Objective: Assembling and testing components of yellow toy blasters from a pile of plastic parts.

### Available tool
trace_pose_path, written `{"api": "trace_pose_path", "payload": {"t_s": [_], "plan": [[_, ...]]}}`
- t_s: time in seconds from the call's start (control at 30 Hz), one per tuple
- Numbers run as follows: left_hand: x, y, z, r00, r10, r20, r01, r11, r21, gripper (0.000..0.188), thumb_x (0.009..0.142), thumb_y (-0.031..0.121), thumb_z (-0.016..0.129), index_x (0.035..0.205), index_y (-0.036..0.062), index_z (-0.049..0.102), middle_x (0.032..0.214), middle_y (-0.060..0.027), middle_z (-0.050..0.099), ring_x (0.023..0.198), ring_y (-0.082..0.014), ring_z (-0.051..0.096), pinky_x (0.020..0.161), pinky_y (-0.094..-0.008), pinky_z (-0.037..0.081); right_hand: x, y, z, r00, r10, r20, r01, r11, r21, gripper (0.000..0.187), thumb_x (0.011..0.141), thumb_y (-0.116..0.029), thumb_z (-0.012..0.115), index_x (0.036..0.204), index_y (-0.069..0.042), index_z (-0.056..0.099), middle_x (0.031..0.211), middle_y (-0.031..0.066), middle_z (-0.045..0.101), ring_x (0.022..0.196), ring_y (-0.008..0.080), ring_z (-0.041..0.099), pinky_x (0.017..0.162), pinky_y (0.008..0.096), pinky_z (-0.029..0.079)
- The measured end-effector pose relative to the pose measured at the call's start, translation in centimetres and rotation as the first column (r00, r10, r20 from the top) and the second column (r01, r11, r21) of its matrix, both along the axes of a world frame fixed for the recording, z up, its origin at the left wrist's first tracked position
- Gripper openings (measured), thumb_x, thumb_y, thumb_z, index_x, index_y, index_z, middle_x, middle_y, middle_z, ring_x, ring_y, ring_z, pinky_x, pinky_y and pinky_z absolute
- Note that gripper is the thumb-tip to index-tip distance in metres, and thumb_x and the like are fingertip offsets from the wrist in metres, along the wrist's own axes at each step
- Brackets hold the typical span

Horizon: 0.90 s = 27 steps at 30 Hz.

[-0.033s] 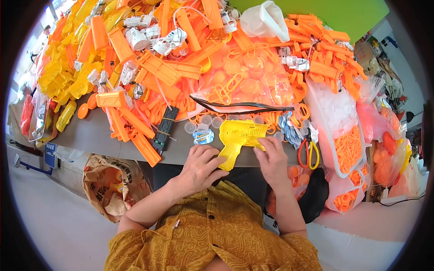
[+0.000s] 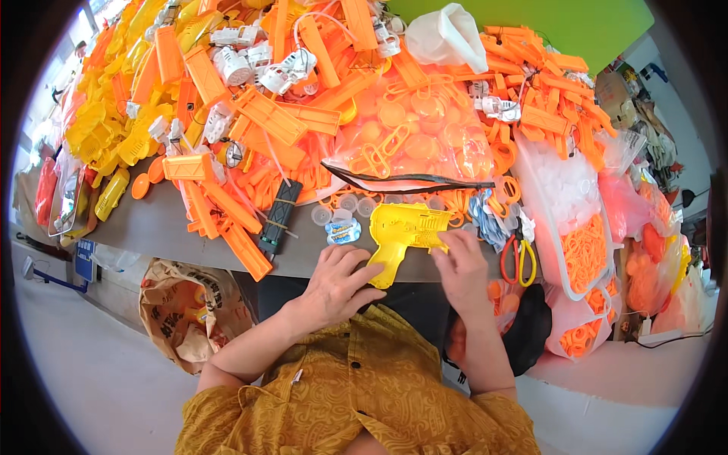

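A grey bench heaped with orange and yellow plastic parts fills the scene. At its near edge lies a yellow toy-gun shell, its grip clasped by the left hand, its right end pinched by the right hand. One nudge could likely tip it off the edge.

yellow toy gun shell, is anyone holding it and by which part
Yes. The left hand grips the yellow gun-shaped shell at the foot of its handle, and the right hand pinches its barrel end. It lies flat on the grey table.
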<state>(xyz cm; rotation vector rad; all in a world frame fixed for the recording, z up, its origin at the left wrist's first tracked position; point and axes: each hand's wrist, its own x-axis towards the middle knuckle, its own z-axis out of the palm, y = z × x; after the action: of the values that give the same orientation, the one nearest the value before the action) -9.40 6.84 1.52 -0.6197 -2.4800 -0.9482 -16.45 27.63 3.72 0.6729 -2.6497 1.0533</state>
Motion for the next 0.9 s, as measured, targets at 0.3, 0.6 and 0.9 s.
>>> {"api": "trace_pose_path", "payload": {"t_s": [0.3,0.6,0.9], "plan": [[1.1,-2.2,1.3,0.987,0.039,-0.153,-0.014,0.987,0.16,0.039,0.065,0.017,0.069,0.098,0.0024,0.054,0.1,-0.0152,0.05,0.085,-0.0306,0.05,0.074,-0.0389,0.039,-1.0,1.0,12.6,0.75,-0.204,-0.628,0.262,0.965,-0.001,0.01,0.078,-0.01,0.054,0.08,-0.001,0.057,0.088,0.0085,0.057,0.077,0.0191,0.055,0.068,0.0285,0.045],[1.6,-3.7,1.1,0.977,0.134,-0.164,-0.107,0.981,0.165,0.03,0.065,0.01,0.068,0.092,0.0022,0.056,0.096,-0.0139,0.053,0.081,-0.0288,0.052,0.068,-0.0343,0.043,-1.4,-0.1,14.8,0.719,-0.049,-0.694,0.012,0.998,-0.057,0.016,0.078,-0.016,0.054,0.087,-0.002,0.053,0.094,0.0091,0.054,0.083,0.0204,0.051,0.072,0.0323,0.04],[1.2,-3.5,1.9,0.974,0.122,-0.192,-0.092,0.983,0.162,0.027,0.066,0.006,0.067,0.091,0.0021,0.057,0.095,-0.0134,0.054,0.081,-0.028,0.053,0.068,-0.0335,0.043,0.0,2.2,16.6,0.577,-0.086,-0.812,-0.051,0.989,-0.141,0.024,0.078,-0.022,0.054,0.094,-0.004,0.049,0.1,0.0098,0.051,0.09,0.0219,0.047,0.077,0.0367,0.035]]}}
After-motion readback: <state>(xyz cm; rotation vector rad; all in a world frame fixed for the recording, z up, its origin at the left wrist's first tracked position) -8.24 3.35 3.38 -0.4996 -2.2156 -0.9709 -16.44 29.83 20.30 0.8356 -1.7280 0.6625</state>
